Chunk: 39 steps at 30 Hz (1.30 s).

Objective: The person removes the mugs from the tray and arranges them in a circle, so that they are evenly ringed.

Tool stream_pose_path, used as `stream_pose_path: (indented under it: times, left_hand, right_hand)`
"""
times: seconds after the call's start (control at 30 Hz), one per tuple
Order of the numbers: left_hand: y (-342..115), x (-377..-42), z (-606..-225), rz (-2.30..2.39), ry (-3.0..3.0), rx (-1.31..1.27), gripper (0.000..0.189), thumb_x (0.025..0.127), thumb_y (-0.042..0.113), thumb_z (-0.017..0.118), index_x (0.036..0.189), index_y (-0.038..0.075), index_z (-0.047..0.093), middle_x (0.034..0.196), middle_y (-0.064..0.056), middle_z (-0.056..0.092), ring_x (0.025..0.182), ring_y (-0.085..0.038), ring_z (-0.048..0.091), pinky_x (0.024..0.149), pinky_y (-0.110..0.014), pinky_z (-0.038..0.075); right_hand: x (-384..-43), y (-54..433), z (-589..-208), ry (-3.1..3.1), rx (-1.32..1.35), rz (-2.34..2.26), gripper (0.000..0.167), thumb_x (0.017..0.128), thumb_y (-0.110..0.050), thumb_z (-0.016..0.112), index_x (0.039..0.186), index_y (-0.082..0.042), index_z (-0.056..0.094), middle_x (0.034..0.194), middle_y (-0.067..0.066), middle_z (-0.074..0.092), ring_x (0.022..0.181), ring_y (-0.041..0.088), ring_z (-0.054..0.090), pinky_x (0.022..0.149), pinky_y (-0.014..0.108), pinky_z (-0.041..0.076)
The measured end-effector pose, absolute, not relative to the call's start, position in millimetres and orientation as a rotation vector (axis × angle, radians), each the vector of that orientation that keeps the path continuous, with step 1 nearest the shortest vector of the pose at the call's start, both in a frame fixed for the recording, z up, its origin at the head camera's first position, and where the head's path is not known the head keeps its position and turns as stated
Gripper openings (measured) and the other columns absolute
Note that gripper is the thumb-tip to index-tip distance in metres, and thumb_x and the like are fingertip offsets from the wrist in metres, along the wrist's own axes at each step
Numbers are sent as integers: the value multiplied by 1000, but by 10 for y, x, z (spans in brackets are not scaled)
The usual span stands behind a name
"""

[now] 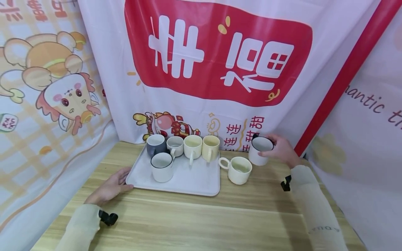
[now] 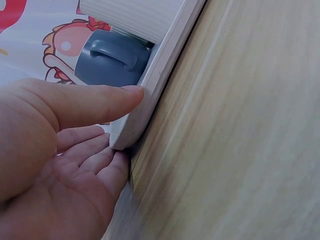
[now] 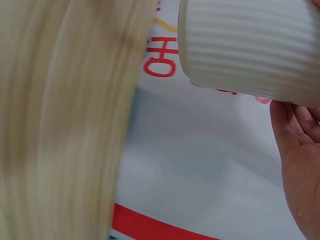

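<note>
My right hand (image 1: 280, 151) grips a white mug (image 1: 257, 157) with a dark rim, thumb at the near side. In the right wrist view this ribbed mug (image 3: 245, 50) shows a gap between its base and the tabletop. My left hand (image 1: 110, 186) holds the near left corner of a white tray (image 1: 194, 181). The left wrist view has the thumb against the tray's rim (image 2: 150, 82) and the fingers at its underside. On the tray stand a dark blue-grey mug (image 1: 154, 152), a white dark-rimmed mug (image 1: 162, 172), a small pale cup (image 1: 177, 150) and two cream mugs (image 1: 192, 152).
A cream mug with a ring handle (image 1: 240, 174) stands on the wooden table (image 1: 176, 223), just right of the tray. Behind the table hangs a printed curtain (image 1: 216, 87); more printed sheets (image 1: 358, 150) line both sides.
</note>
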<state>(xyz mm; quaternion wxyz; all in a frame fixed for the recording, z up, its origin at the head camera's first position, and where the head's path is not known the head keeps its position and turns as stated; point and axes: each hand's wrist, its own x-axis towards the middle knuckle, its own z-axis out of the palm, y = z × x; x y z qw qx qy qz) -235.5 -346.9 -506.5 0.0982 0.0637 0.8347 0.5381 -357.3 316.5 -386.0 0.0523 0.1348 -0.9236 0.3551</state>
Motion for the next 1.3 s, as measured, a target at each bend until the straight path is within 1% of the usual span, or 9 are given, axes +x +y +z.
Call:
stream_pose_path:
  times: [0.1, 0.23, 0.33, 0.47, 0.57, 0.73, 0.9, 1.07, 1.3]
  left_hand:
    - [-3477, -2356, -5072, 1598, 2469, 179, 89, 101, 5, 68, 165, -10, 8, 173, -34, 8, 160, -55, 10, 131, -65, 17]
    - [-3472, -2353, -5071, 1594, 2468, 169, 90, 101, 6, 68, 165, -9, 8, 174, -33, 7, 160, -54, 10, 132, -65, 17]
    - [-3469, -2335, -5063, 1595, 2464, 165, 89, 101, 6, 68, 165, -9, 8, 174, -33, 6, 161, -54, 9, 132, -65, 16]
    - [-3462, -2324, -5064, 1597, 2462, 161, 88, 101, 4, 67, 165, -8, 8, 174, -32, 6, 161, -53, 8, 132, -64, 15]
    - [-3463, -2330, -5063, 1605, 2458, 165, 88, 101, 5, 67, 166, -8, 8, 174, -32, 6, 161, -54, 8, 132, -64, 15]
    - [-3462, -2345, -5071, 1632, 2434, 168, 89, 100, 3, 67, 166, -8, 8, 175, -32, 5, 161, -53, 7, 132, -64, 15]
    - [-3458, -2360, -5088, 1625, 2435, 158, 89, 100, 3, 67, 166, -8, 7, 174, -32, 5, 161, -53, 8, 132, -64, 16]
    - [-3464, -2372, -5100, 1613, 2445, 159, 89, 100, 3, 68, 166, -7, 8, 174, -32, 7, 161, -53, 9, 132, -64, 17]
    - [-3469, -2373, -5099, 1610, 2444, 152, 90, 100, 3, 68, 166, -7, 8, 174, -32, 6, 161, -54, 9, 132, -64, 17]
  right_hand:
    - [-3618, 3176, -4007, -2828, 395, 1088, 77, 78, -40, 95, 139, -8, 61, 134, 18, 68, 119, 37, 64, 105, 59, 57]
    - [-3639, 3184, -4165, -2878, 333, 1105, 79, 78, -38, 95, 141, -8, 58, 137, 19, 66, 123, 39, 61, 109, 62, 56]
    - [-3628, 3196, -4259, -2910, 311, 1084, 80, 78, -39, 95, 141, -7, 58, 137, 19, 65, 123, 38, 61, 107, 61, 56]
    - [-3594, 3231, -4365, -2946, 303, 1050, 80, 77, -44, 94, 140, -9, 59, 134, 18, 66, 118, 36, 62, 99, 54, 59]
    - [-3586, 3250, -4430, -2944, 304, 1060, 80, 76, -43, 94, 140, -10, 59, 132, 16, 67, 115, 34, 63, 93, 46, 59]
    - [-3603, 3269, -4537, -2916, 331, 1063, 78, 75, -39, 95, 138, -8, 61, 128, 16, 70, 113, 33, 65, 91, 39, 57]
    - [-3631, 3260, -4593, -2924, 304, 1094, 78, 76, -40, 95, 138, -9, 60, 130, 16, 69, 116, 33, 65, 95, 44, 59]
    - [-3631, 3226, -4570, -2946, 298, 1118, 85, 77, -42, 93, 145, -8, 56, 138, 19, 65, 122, 37, 63, 101, 53, 59]
    - [-3630, 3184, -4516, -2972, 351, 1123, 85, 80, -39, 92, 149, -9, 53, 143, 19, 64, 127, 36, 61, 106, 54, 56]
